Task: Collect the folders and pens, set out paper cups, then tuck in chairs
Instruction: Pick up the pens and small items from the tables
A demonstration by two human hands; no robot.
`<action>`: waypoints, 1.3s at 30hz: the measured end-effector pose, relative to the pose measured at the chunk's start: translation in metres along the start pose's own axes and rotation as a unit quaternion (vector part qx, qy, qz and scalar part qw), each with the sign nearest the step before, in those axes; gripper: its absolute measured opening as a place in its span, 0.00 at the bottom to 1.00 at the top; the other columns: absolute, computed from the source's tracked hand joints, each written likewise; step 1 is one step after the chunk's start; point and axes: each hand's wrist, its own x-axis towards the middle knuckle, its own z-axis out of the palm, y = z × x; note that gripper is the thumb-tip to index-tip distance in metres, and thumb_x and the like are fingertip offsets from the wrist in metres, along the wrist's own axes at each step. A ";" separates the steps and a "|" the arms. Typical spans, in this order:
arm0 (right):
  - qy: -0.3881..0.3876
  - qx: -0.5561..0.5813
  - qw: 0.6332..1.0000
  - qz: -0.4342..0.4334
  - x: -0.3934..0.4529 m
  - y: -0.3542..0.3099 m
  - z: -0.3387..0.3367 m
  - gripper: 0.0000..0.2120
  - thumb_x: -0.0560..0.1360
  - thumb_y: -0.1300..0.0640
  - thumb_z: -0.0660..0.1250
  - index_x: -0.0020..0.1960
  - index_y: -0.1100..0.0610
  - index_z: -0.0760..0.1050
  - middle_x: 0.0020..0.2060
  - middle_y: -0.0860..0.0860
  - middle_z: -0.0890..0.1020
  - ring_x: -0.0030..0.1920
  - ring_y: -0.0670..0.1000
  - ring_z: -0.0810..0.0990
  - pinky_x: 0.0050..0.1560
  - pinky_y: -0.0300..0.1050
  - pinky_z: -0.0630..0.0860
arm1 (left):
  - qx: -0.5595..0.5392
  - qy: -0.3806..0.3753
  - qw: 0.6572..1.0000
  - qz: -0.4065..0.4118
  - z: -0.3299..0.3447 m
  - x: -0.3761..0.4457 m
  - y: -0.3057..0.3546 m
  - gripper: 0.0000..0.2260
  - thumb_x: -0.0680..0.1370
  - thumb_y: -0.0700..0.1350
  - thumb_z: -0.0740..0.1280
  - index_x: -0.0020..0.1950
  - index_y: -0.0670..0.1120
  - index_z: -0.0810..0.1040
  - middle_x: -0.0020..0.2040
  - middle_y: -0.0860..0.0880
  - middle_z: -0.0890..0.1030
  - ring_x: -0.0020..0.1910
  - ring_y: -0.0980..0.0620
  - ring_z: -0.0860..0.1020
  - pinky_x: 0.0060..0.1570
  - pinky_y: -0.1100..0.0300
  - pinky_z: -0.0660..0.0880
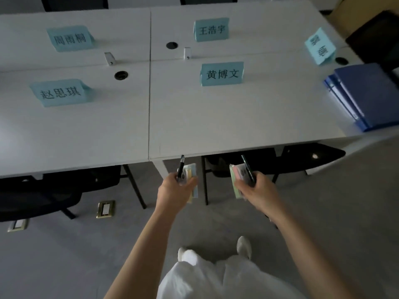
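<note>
Both hands are held out over the floor just short of the near edge of the white counter, in the lower middle of the frame. The left hand has its fingers curled round a dark pen, whose tip points up toward the counter edge, together with a small stack of pastel sticky pads in yellow and blue. The right hand grips a second dark pen, tilted up and to the left, along with another stack of pastel pads in green and pink. Neither hand touches the counter.

At the right edge of the frame, a pile of blue folders lies on the counter's right end. Five light blue name cards stand on the counter; the nearest to the hands sits in the centre right. Black chairs are pushed under the counter, one at lower left and one right of centre.
</note>
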 end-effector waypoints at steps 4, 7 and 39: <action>-0.001 0.041 0.999 0.010 0.006 0.046 -0.048 0.11 0.70 0.47 0.69 0.46 0.53 0.76 0.35 0.50 0.81 0.33 0.49 0.78 0.32 0.41 0.70 | 0.002 -0.016 1.000 0.021 0.057 -0.012 0.032 0.15 0.73 0.56 0.71 0.52 0.48 0.75 0.40 0.53 0.77 0.46 0.47 0.78 0.42 0.57 0.72; 0.002 0.046 0.998 0.031 0.016 0.093 -0.095 0.11 0.69 0.47 0.69 0.47 0.52 0.76 0.35 0.49 0.81 0.36 0.50 0.81 0.35 0.45 0.74 | -0.009 -0.029 0.999 0.023 0.117 -0.023 0.060 0.15 0.73 0.56 0.71 0.52 0.47 0.76 0.39 0.52 0.76 0.45 0.47 0.78 0.37 0.59 0.70; -0.029 -0.018 0.989 0.143 0.345 0.185 -0.374 0.19 0.70 0.45 0.66 0.50 0.58 0.71 0.42 0.54 0.80 0.37 0.51 0.79 0.29 0.41 0.72 | 0.080 -0.126 0.988 -0.040 0.466 0.129 0.333 0.23 0.67 0.60 0.71 0.55 0.49 0.71 0.51 0.47 0.78 0.52 0.45 0.78 0.55 0.48 0.77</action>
